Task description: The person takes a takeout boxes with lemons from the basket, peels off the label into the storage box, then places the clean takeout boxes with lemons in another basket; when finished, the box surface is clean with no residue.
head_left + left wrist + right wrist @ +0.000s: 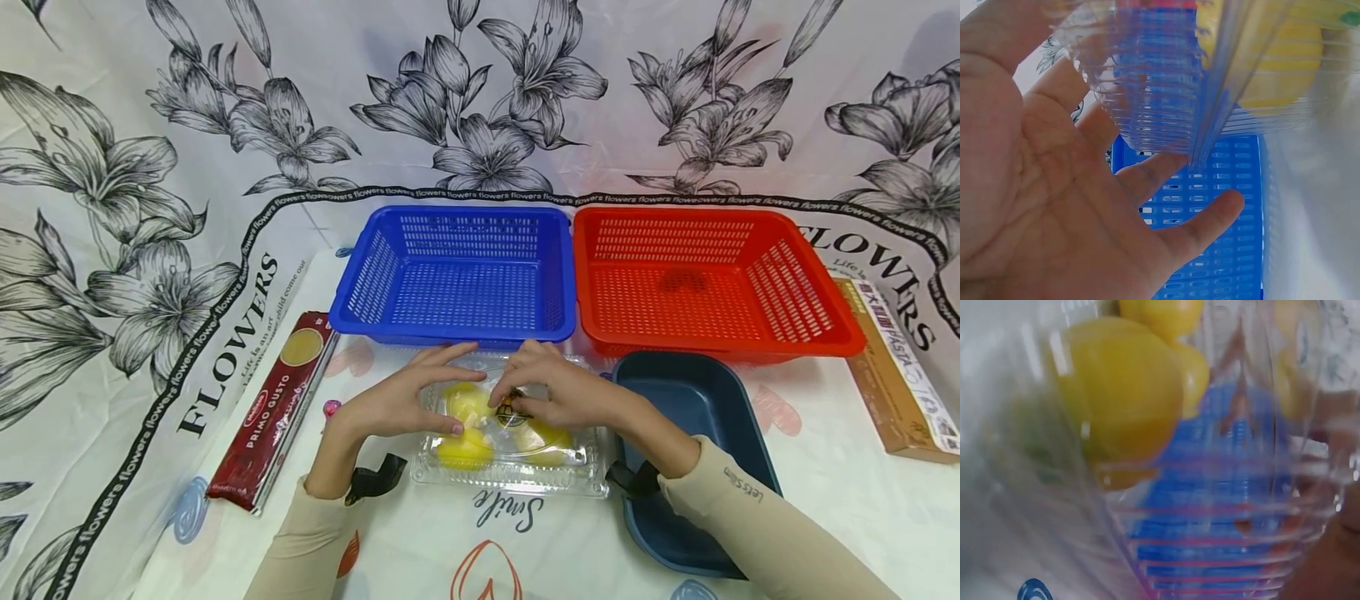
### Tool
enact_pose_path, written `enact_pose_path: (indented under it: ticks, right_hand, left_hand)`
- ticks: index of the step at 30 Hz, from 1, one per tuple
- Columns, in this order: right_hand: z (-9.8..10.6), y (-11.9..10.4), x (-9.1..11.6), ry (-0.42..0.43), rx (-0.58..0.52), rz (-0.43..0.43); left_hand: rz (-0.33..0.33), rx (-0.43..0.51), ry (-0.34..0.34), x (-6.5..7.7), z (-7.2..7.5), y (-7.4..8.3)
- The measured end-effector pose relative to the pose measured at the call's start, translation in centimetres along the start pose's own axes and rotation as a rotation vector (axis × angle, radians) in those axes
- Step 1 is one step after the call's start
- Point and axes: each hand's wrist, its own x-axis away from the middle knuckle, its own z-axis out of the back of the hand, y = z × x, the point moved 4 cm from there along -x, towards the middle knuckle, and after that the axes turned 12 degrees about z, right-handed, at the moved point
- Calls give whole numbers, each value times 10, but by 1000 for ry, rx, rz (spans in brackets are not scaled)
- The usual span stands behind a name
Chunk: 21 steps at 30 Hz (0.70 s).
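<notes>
A clear plastic clamshell box (510, 479) lies on the cloth in front of me, with several yellow fruits (465, 450) inside. A dark round label (513, 410) with gold print sits on its lid. My left hand (405, 400) is at the box's left side, fingers spread and thumb at the lid. Its fingers reach along the ribbed plastic wall (1154, 112) in the left wrist view. My right hand (551, 383) is over the lid, its fingers curled and its thumb and forefinger pinching at the label. The right wrist view, blurred, shows a yellow fruit (1129, 394) through the plastic.
A blue basket (450, 333) and a red basket (720, 346) stand side by side behind the box. At its right is a dark blue tray (697, 400), partly under my right forearm. A red pack (273, 417) lies left; a brown pasta box (892, 392) lies far right.
</notes>
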Motion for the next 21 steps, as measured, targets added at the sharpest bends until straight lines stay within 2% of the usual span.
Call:
enact_pose_path:
  ticks: [7, 13, 16, 21]
  right_hand:
    - [12, 5, 13, 117, -164, -61]
    - [28, 0, 30, 202, -277, -111]
    - [40, -3, 42, 228, -266, -138]
    - [62, -5, 71, 245, -178, -173]
  left_hand:
    - [-10, -6, -4, -3, -1, 1]
    - [-22, -2, 2, -1, 0, 1]
    - [-28, 9, 2, -1, 0, 1]
    - [-25, 24, -11, 1, 1, 2]
